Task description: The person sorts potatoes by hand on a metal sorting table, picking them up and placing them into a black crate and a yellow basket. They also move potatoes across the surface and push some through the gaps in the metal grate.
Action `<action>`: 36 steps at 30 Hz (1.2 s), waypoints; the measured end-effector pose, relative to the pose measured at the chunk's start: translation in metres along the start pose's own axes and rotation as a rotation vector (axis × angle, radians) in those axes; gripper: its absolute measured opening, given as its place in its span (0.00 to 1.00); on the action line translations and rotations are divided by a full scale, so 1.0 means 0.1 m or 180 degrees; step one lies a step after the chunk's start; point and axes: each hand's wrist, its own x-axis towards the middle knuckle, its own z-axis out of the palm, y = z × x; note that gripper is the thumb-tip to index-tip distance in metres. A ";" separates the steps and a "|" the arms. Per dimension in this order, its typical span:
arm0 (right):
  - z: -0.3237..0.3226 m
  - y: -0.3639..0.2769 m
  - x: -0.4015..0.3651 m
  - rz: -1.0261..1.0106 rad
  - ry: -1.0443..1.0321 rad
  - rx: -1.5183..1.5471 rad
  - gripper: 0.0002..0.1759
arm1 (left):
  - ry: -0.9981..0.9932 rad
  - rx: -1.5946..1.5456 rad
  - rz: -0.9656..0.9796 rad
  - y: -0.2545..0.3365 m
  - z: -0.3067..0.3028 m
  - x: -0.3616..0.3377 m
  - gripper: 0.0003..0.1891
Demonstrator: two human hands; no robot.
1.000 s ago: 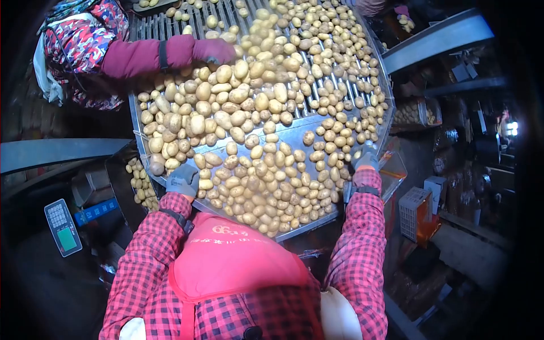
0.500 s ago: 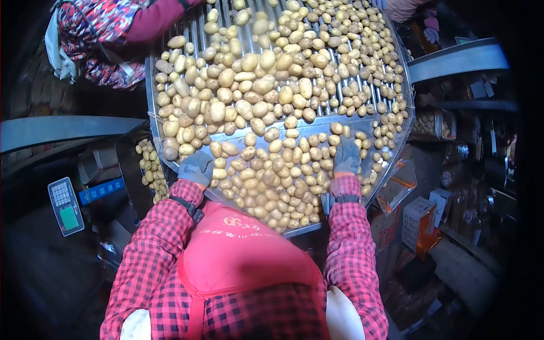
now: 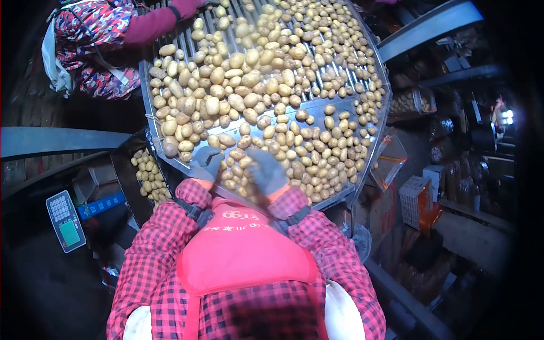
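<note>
My left hand point(image 3: 206, 164), in a grey glove, is at the near left edge of the metal sorting table point(image 3: 318, 107). Its fingers are bent but apart, beside the potatoes point(image 3: 233, 170), and I see nothing held in it. Over the potatoes in the near part of the table is my right hand point(image 3: 268, 171), also gloved. Motion smears its fingers, so whether a potato is in them does not show. Loose potatoes lie around both hands, on the smooth near plate and across the slatted rollers beyond.
At the upper left a co-worker's sleeve point(image 3: 152, 25) reaches over the rollers. A crate of potatoes point(image 3: 150, 175) stands below the table's left side. Further left is a scale display point(image 3: 66, 221). A white basket point(image 3: 416, 201) and a metal beam point(image 3: 430, 28) are to the right.
My right hand has swept left from the table's right side to near my left hand. Potatoes are now spread differently on the near plate. My view has shifted slightly.
</note>
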 end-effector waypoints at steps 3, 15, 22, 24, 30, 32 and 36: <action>0.08 -0.33 0.17 -0.0681 -0.0788 -0.0007 0.36 | -0.0445 -0.2718 -0.1744 -0.34 0.31 -0.23 0.15; -1.32 1.35 0.09 -0.0125 0.0525 -0.3002 0.38 | -0.0663 -0.4874 -0.3178 -0.22 -0.55 -0.49 0.21; -0.50 0.17 -0.35 0.0643 -0.0637 -0.2454 0.20 | -0.0545 -0.4542 -0.3510 -0.04 -0.59 -0.58 0.18; -0.06 0.24 -0.68 -0.0746 -0.0908 -0.2103 0.23 | -0.0729 -0.4463 -0.3387 0.03 -0.59 -0.55 0.18; -0.35 0.36 -0.36 -0.0059 -0.0139 -0.3038 0.24 | -0.1114 -0.4092 -0.3330 0.12 -0.54 -0.56 0.20; -0.58 0.78 -0.45 0.0274 0.1220 -0.1816 0.24 | -0.1342 -0.4192 -0.3393 0.08 -0.55 -0.60 0.20; -0.94 1.40 -1.14 0.0460 0.0274 -0.3053 0.30 | -0.1478 -0.4278 -0.3299 -0.13 -0.61 -0.69 0.23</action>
